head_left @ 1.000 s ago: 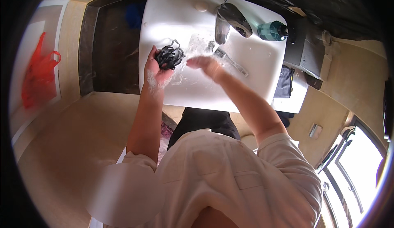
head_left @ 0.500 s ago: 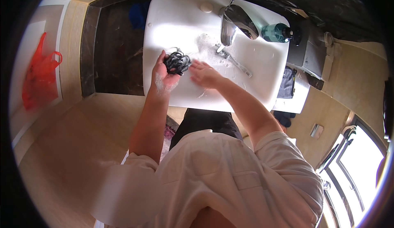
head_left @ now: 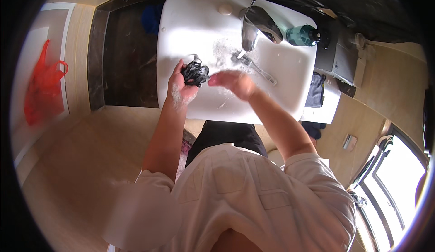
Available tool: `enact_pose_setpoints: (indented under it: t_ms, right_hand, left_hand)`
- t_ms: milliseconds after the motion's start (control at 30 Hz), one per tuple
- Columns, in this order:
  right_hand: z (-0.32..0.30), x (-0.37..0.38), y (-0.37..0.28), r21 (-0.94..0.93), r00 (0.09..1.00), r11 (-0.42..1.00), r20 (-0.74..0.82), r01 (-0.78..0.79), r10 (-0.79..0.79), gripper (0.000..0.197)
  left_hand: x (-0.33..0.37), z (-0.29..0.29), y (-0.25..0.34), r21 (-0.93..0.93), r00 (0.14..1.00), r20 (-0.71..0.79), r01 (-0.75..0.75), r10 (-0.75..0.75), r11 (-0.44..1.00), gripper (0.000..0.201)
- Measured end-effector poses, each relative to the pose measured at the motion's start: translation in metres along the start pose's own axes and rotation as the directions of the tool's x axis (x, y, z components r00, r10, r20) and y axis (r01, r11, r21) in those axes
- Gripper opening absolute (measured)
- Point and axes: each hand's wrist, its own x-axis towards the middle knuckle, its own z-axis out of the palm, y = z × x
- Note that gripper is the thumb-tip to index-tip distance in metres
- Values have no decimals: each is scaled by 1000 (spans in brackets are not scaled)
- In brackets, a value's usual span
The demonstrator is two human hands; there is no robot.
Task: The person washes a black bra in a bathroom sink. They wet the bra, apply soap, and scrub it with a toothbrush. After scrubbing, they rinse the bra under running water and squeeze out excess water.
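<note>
My left hand (head_left: 183, 89) is palm up, cupped under a tangle of black, loopy strands (head_left: 195, 74) that look wet; lather clings to the wrist. Close to the tangle's right side is my right hand (head_left: 233, 82), smeared by motion, its fingers stretched leftward with nothing visible in them. Both hands are above a white washbasin (head_left: 290, 77). Foam (head_left: 222, 55) spreads over the basin's middle. A brush with a pale, see-through handle (head_left: 263, 73) lies there, its head partly behind the tip of the shiny tap (head_left: 250, 34).
A teal bottle with a black top (head_left: 301, 35) lies at the basin's back right. A pale round cap (head_left: 225, 9) sits on its back rim. Dark folded cloth (head_left: 316, 91) lies right of the basin. A red plastic bag (head_left: 44, 89) hangs far left.
My right hand has bent at the wrist and shifted slightly, staying beside the tangle. My left hand still holds the black strands in nearly the same place.
</note>
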Motion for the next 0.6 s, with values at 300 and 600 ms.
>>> enact_pose_setpoints:
  t_ms: [300, 600]
  right_hand:
    - [-33, -21, 41, -957, 977, 200, -213, -210, 10, 34]
    - [-37, 37, -43, -315, 845, 934, -441, 169, -302, 23]
  left_hand:
    - [-1, 35, -37, 57, 991, -137, 8, 0, 998, 28]
    - [33, 19, -77, 158, 996, -6, 89, -89, 983, 26]
